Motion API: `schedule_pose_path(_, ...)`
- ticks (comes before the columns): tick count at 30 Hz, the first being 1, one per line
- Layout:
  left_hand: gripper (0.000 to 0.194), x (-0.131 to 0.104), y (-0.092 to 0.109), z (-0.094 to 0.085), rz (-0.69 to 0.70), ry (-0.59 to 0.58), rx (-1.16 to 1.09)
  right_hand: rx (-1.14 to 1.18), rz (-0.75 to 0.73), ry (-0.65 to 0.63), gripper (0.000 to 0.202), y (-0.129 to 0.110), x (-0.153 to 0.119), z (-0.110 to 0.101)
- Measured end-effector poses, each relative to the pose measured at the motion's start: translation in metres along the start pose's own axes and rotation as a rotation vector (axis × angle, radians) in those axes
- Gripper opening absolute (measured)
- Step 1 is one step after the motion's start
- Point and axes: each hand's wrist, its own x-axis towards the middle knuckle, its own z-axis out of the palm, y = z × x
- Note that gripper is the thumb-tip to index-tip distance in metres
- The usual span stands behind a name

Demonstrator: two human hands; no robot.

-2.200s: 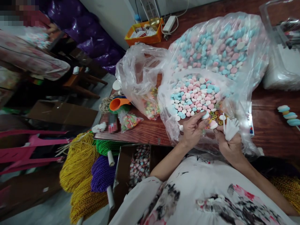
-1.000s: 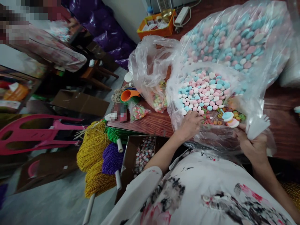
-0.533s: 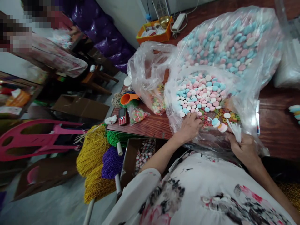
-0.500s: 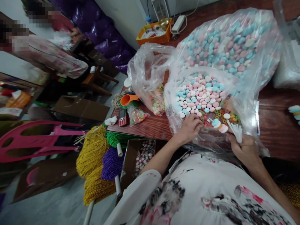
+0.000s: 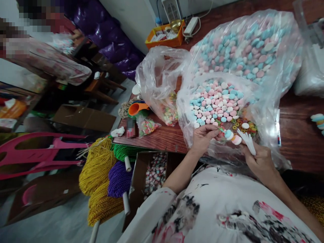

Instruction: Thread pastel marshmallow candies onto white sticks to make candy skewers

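My right hand (image 5: 259, 160) is closed around a fan of thin white sticks (image 5: 247, 142) and one stick threaded with round pieces (image 5: 233, 137) in blue, white and pink. The threaded stick points left, towards my left hand (image 5: 204, 137). With thumb and fingertips pinched, my left hand holds what looks like a small coloured ring (image 5: 221, 130) at the stick's tip. Both hands are over the open mouth of a clear plastic bag (image 5: 184, 101). Inside it lie pink, blue and white round pieces (image 5: 215, 101) and, nearer me, small coloured rings (image 5: 243, 125).
A big clear bag of pastel pieces (image 5: 248, 47) fills the back of the table. Left of it are a crumpled bag (image 5: 159, 74), an orange scoop (image 5: 136, 108) and an orange tray (image 5: 164, 42). Below the table edge are a carton (image 5: 138, 172) and yellow cord bundles (image 5: 97, 168). Another person sits far left.
My left hand has risen from the coloured rings to the threaded stick's tip, fingers pinched. My right hand has shifted slightly left with its sticks.
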Motion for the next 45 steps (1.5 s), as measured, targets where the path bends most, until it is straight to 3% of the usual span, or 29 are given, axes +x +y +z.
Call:
schedule_pose_path(4, 0.016, 0.0, -0.004, -0.005, 0.312, -0.058, 0.316, -0.054, -0.012, -0.115, 0.029, -0.006, 0.004, -0.002)
schedule_pose_path(6, 0.015, 0.001, -0.005, -0.006, 0.383, -0.098, 0.425, -0.013, 0.01, -0.114, 0.026, -0.005, 0.004, 0.0)
schedule_pose_path(8, 0.019, 0.001, -0.006, -0.005, 0.312, -0.085, 0.356, 0.108, 0.087, -0.01, 0.019, -0.001, 0.002, 0.004)
schedule_pose_path(11, 0.027, -0.001, -0.006, 0.001, 0.085, 0.037, 0.085, 0.294, 0.206, 0.12, 0.011, 0.006, -0.001, 0.01)
schedule_pose_path(17, 0.039, 0.002, 0.001, 0.016, -0.111, 0.214, -0.199, 0.201, 0.083, 0.011, 0.015, 0.01, -0.003, 0.014)
schedule_pose_path(21, 0.035, 0.001, -0.002, 0.011, -0.158, 0.23, -0.177, 0.18, 0.118, 0.079, 0.013, 0.01, -0.002, 0.011)
schedule_pose_path(24, 0.018, 0.0, 0.0, -0.014, -0.04, 0.183, 0.244, 0.186, 0.151, 0.125, 0.012, 0.013, -0.004, 0.005)
schedule_pose_path(26, 0.008, 0.0, 0.005, -0.032, 0.099, 0.128, 0.744, 0.188, 0.169, 0.159, 0.011, 0.015, -0.004, 0.0)
schedule_pose_path(28, 0.018, 0.0, 0.01, -0.043, 0.204, 0.092, 1.204, 0.185, 0.178, 0.192, 0.011, 0.013, -0.002, -0.003)
schedule_pose_path(30, 0.023, 0.001, 0.012, -0.042, 0.241, 0.007, 1.479, 0.188, 0.175, 0.194, 0.012, 0.01, 0.002, -0.004)
schedule_pose_path(32, 0.023, 0.002, 0.009, -0.034, 0.229, -0.143, 1.586, 0.191, 0.162, 0.177, 0.013, 0.006, 0.005, -0.003)
schedule_pose_path(35, 0.021, 0.005, 0.0, -0.022, 0.163, -0.288, 1.615, 0.141, 0.121, 0.162, 0.016, 0.004, 0.005, -0.002)
schedule_pose_path(40, 0.019, 0.002, -0.01, -0.025, 0.163, -0.276, 1.566, 0.075, 0.076, 0.118, 0.016, 0.013, -0.006, -0.006)
schedule_pose_path(43, 0.016, -0.003, -0.014, -0.026, 0.188, -0.183, 1.287, 0.073, 0.059, 0.061, 0.013, 0.019, -0.014, -0.001)
schedule_pose_path(45, 0.007, -0.004, -0.014, -0.021, 0.118, -0.042, 0.892, 0.066, 0.023, 0.028, 0.014, 0.021, -0.016, 0.004)
